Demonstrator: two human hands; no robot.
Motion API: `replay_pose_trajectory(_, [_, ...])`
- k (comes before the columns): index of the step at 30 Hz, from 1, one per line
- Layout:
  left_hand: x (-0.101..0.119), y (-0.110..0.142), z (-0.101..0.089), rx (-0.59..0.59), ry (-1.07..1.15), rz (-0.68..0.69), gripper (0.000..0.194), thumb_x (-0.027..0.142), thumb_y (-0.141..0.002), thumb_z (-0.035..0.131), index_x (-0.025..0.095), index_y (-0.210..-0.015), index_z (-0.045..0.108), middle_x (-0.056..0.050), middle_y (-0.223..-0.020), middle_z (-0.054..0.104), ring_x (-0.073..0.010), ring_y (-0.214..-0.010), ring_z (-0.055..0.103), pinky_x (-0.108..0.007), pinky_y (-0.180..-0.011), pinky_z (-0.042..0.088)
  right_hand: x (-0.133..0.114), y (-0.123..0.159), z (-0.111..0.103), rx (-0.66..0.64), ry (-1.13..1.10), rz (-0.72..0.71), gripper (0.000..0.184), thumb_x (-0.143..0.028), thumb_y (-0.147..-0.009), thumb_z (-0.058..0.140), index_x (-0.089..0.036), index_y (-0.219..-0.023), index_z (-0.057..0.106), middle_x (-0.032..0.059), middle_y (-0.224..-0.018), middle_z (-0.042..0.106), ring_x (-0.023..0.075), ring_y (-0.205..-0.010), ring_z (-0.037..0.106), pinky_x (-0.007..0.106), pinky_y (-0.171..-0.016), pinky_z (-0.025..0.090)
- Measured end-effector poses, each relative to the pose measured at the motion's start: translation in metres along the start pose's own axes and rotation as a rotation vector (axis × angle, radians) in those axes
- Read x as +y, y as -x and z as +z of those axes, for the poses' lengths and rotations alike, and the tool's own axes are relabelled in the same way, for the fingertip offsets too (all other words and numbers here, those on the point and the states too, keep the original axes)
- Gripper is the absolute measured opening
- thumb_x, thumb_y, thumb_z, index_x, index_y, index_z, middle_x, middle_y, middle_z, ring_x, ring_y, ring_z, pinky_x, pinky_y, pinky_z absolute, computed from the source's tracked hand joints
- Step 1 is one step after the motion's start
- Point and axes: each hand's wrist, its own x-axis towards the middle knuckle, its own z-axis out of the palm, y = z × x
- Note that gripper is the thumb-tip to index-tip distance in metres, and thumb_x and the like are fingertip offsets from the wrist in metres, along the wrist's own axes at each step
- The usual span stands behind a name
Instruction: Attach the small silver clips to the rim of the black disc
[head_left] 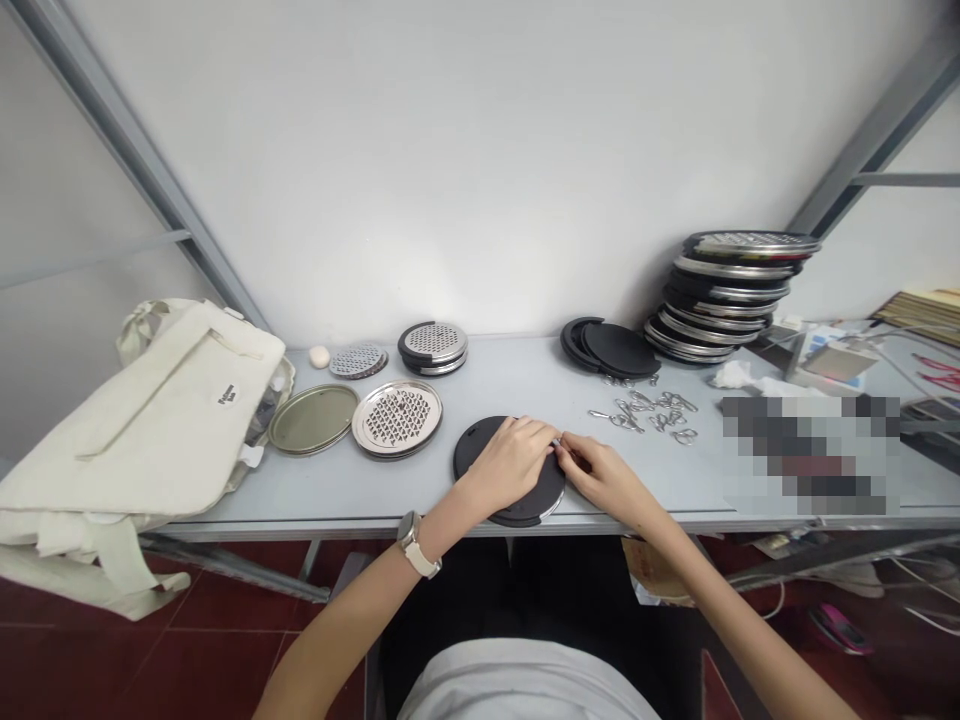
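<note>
The black disc [541,492] is lying at the front edge of the table [517,370], near the middle of its length, its near rim reaching that edge. The left hand [517,455] is spreading palm-down over the disc, its fingers bent and half closed toward the far right rim; whether they are gripping anything is hidden. The right hand [600,478] is bringing thumb and forefinger nearly together at that same rim, the other fingers curling loosely under (a small glint is showing between the hands, too small to identify, so its hold cannot be told). Judged from this posture, fine fingertip work is calling for a steady base: the left palm should be bearing down lightly, since uneven pressure so close to the front edge could be tipping or sliding the disc. Drawing it inward from the edge would probably be helping. The right wrist is hovering low and would be steadier resting on the table. Loose metal loops [683,437] are lying toward the back right; small and slippery-looking, they are likely handling best one at a time, by fingertips.
</note>
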Motion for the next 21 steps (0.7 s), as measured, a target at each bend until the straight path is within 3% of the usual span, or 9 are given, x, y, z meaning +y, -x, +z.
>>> replay_pose_trajectory(9, [0.0010,0.0001,-0.0002,0.010,0.008,0.002,0.023,0.013,-0.096,0.038,0.015,-0.112,0.054,-0.007,-0.107,0.062,-0.0205,-0.103,0.055,-0.035,-0.092,0.041,0.0010,-0.0008,0.0008,-0.006,0.011,-0.006,0.026,-0.030,-0.095,0.036,-0.021,-0.070,0.040,-0.0015,-0.062,0.049,0.0155,-0.060,0.048,0.027,-0.059,0.035])
replay_pose_trajectory(21, [-0.0001,0.0002,0.0023,0.035,0.004,0.004,0.025,0.013,-0.096,0.040,0.014,-0.119,0.050,-0.007,-0.111,0.062,-0.0206,-0.105,0.055,-0.035,-0.093,0.043,0.0025,-0.0011,-0.0016,-0.018,0.010,-0.012,0.029,-0.031,-0.097,0.032,-0.020,-0.080,0.053,0.0049,-0.076,0.064,0.0206,-0.074,0.059,0.030,-0.069,0.041])
